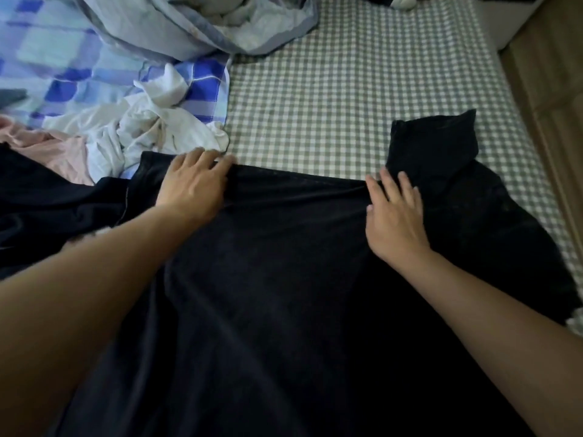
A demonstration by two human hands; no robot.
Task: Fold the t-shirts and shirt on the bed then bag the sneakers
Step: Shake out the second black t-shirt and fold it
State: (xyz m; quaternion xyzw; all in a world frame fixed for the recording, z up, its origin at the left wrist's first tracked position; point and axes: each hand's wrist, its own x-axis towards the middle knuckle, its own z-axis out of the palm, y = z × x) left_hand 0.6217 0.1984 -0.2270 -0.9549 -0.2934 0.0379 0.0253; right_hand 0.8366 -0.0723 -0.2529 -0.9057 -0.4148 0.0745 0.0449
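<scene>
Black fabric, a t-shirt (268, 279), is spread flat over the checked sheet (347, 105) of the bed, one sleeve (435, 143) turned up beyond its right shoulder. The left hand (192, 184) is laid on the garment's far edge with fingers curled over the hem; the right hand (394, 216) is pressed flat, fingers straight and spread. Smoothing before the first fold appears to be in hand. A crumpled white garment (151, 130) and a pink one (56, 149) wait beyond the t-shirt's left corner. Next, the sleeves would need folding inward. No sneakers are seen.
</scene>
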